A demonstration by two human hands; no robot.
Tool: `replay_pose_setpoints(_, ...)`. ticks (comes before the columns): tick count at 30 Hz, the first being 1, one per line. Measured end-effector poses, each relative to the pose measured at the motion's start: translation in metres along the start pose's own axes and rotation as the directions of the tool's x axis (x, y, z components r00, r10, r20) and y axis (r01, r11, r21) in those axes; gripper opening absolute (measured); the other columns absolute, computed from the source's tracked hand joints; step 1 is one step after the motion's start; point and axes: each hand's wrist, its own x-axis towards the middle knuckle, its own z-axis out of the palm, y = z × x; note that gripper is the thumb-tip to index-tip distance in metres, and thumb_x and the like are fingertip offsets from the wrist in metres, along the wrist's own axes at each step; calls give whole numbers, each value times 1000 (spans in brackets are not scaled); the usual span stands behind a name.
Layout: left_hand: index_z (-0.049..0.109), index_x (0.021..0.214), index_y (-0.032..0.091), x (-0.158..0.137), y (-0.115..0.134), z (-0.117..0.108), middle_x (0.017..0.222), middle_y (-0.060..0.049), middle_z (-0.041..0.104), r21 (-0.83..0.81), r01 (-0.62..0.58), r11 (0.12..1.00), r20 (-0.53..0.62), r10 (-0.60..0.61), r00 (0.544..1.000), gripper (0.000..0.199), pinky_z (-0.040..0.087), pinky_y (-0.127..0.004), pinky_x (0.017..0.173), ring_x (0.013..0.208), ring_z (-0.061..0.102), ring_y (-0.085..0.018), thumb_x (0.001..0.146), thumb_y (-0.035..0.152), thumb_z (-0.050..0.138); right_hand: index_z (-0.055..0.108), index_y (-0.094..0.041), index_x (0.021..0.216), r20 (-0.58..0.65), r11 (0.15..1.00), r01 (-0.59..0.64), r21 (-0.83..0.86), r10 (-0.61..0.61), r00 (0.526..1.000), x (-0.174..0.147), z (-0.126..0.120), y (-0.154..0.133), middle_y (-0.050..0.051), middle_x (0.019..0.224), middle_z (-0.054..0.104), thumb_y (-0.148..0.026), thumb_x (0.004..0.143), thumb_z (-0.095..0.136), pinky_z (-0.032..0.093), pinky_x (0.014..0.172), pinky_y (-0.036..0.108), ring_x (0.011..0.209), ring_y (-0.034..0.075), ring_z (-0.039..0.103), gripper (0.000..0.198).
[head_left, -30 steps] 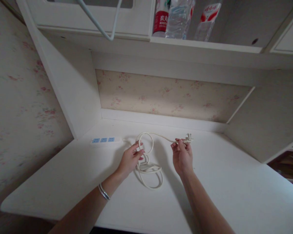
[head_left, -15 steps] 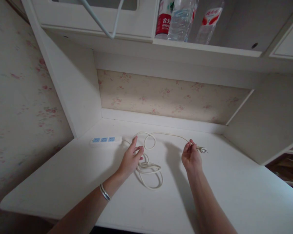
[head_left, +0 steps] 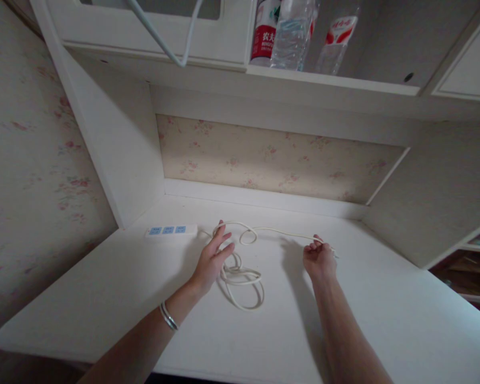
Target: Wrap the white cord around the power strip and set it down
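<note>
A white power strip (head_left: 190, 230) with three blue socket blocks lies at the back left of the desk. Its cream cord (head_left: 282, 231) runs right, with loose loops in the middle. My left hand (head_left: 208, 264) has its fingers apart beside these loops, and one strand passes around its fingertips. Whether those fingers press on the cord cannot be told. Closed fingers of my right hand (head_left: 320, 260) pinch the cord near its end, above the desktop. The plug (head_left: 335, 254) is mostly hidden behind that hand, with only a bit showing.
The white desk (head_left: 136, 298) has side panels left and right and a low back ledge (head_left: 264, 198). Overhead, a shelf (head_left: 332, 81) holds plastic bottles (head_left: 290, 45). A pale bent rod or cable (head_left: 164, 45) hangs in front of the upper cabinet.
My right hand has shifted slightly right and turned, so the plug is now mostly covered. The cord stretches a little farther right. A strand now lies around my left fingertips.
</note>
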Motion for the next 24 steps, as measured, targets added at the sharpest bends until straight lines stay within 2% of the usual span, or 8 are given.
replay_pose_setpoints(3, 58, 119, 27, 4, 7, -5, 146, -2, 34, -284, 63, 957, 1, -66, 998, 43, 43, -37, 100, 129, 39, -23, 77, 21, 63, 50, -19, 77, 33, 996, -89, 14, 88, 996, -9, 8, 20, -10, 54, 44, -19, 91, 39, 38, 38, 13, 37, 3, 40, 17)
replay_pose_setpoints(6, 62, 110, 19, 8, 17, -12, 136, -8, 47, -476, 135, 869, 74, -114, 991, 29, 39, -37, 104, 126, 43, -21, 82, 27, 57, 52, -19, 83, 106, 985, -171, -21, 172, 979, -18, 15, 30, -10, 51, 40, -23, 91, 41, 38, 39, 15, 38, 5, 39, 14)
replay_pose_setpoints(10, 63, 97, 18, 10, 26, -14, 121, -7, 58, -573, 221, 789, 143, -169, 975, 21, 41, -36, 100, 115, 52, -18, 88, 33, 50, 54, -18, 90, 218, 966, -244, -89, 258, 941, -24, 20, 27, -11, 48, 33, -30, 91, 44, 36, 40, 15, 38, 5, 36, 15)
replay_pose_setpoints(13, 60, 85, 19, 8, 26, -11, 84, -1, 62, -567, 270, 778, 170, -211, 963, 17, 46, -31, 88, 85, 59, -12, 87, 33, 52, 53, -18, 91, 234, 963, -268, -29, 267, 935, -24, 21, 21, -11, 48, 33, -31, 93, 40, 33, 39, 15, 37, 5, 34, 19)
replay_pose_setpoints(15, 58, 84, 18, 6, 24, -9, 65, 3, 52, -517, 314, 797, 226, -227, 947, 18, 47, -29, 79, 65, 54, -10, 86, 35, 53, 53, -18, 91, 207, 967, -253, 26, 242, 948, -22, 20, 16, -11, 47, 32, -31, 95, 36, 31, 38, 16, 36, 4, 31, 22)
replay_pose_setpoints(18, 59, 90, 17, 3, 22, -8, 56, 5, 42, -346, 312, 885, 289, -216, 933, 21, 45, -28, 70, 56, 47, -9, 86, 37, 52, 51, -18, 87, 117, 978, -184, 95, 173, 978, -16, 16, 7, -11, 46, 31, -32, 96, 34, 29, 37, 16, 35, 5, 29, 24)
replay_pose_setpoints(21, 60, 97, 16, 1, 19, -9, 58, 4, 46, 6, 191, 982, 328, -182, 927, 25, 41, -26, 67, 60, 48, -11, 85, 37, 54, 48, -20, 84, 23, 984, -121, 130, 119, 993, -9, 10, -1, -11, 46, 33, -32, 97, 31, 31, 37, 16, 34, 5, 30, 24)
replay_pose_setpoints(24, 63, 99, 14, 2, 15, -11, 72, -1, 56, 336, -10, 942, 402, -134, 906, 30, 37, -23, 64, 68, 49, -12, 83, 38, 57, 47, -21, 83, -7, 986, -89, 139, 91, 996, -6, 6, -4, -11, 47, 36, -31, 96, 35, 33, 38, 15, 35, 5, 32, 20)
